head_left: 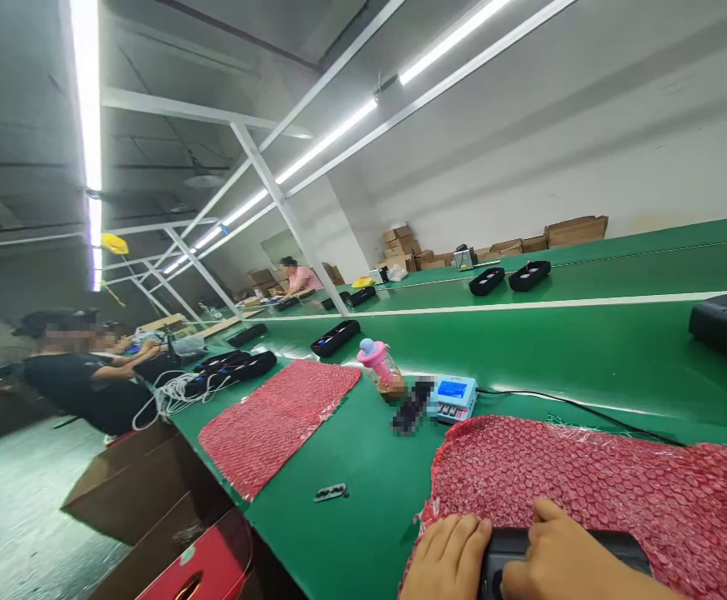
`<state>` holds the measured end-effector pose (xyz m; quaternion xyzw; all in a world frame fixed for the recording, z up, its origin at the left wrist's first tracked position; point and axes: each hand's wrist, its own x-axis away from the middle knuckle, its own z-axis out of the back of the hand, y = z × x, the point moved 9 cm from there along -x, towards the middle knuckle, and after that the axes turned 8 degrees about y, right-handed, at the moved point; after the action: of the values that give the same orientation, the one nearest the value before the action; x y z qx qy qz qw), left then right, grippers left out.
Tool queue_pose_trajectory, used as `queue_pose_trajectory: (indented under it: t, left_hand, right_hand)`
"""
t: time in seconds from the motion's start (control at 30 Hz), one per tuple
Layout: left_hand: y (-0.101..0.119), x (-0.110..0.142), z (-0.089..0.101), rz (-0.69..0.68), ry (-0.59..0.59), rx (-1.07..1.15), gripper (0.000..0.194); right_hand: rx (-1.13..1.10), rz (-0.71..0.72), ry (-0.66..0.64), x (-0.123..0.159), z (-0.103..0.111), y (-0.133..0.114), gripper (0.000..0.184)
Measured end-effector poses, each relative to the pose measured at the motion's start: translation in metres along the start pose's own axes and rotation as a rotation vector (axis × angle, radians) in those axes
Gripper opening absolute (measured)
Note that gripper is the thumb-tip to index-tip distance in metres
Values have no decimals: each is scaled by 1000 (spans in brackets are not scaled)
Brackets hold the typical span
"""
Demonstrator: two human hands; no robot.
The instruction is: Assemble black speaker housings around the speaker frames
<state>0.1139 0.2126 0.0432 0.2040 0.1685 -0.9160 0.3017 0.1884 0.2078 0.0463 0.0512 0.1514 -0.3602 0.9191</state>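
Observation:
At the bottom edge my left hand and my right hand rest on a black oblong device. The device lies on a sheet of red bubble wrap spread over the green workbench. Left-hand fingers lie curled against the device's left end. The right hand covers its middle, thumb pointing up, fingers pressed down on it. Most of the device is hidden under my hands.
A second red bubble-wrap sheet lies to the left. A pink bottle, a small blue-and-white meter with a black cable, and several black devices sit on the bench. Co-workers sit at far left. Cardboard boxes stand below.

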Motion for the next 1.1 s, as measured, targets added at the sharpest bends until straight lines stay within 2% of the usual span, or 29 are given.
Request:
queue_pose_trajectory:
  t: [0.13, 0.33, 0.47, 0.63, 0.8, 0.97, 1.1]
  left_hand:
    - [-1, -1, -2, 19, -79, 71, 47]
    - [3, -4, 3, 79, -103, 130, 49]
    - [5, -6, 5, 93, -94, 130, 44]
    - [7, -7, 7, 116, -99, 158, 49]
    - [8, -6, 3, 180, -157, 209, 64]
    - [9, -4, -1, 203, -188, 258, 74]
    - [7, -2, -3, 218, -154, 254, 81]
  right_hand:
    - [27, -1, 51, 2, 17, -2, 16]
    - [20, -38, 105, 3, 29, -6, 20]
    - [19, -36, 65, 2, 29, -8, 22]
    - [-43, -74, -29, 3, 34, -6, 23]
    - [-153, -183, -117, 6, 38, -4, 12]
    - [-235, -209, -163, 9, 38, -2, 8]
    - [-234, -226, -176, 11, 38, 1, 7]
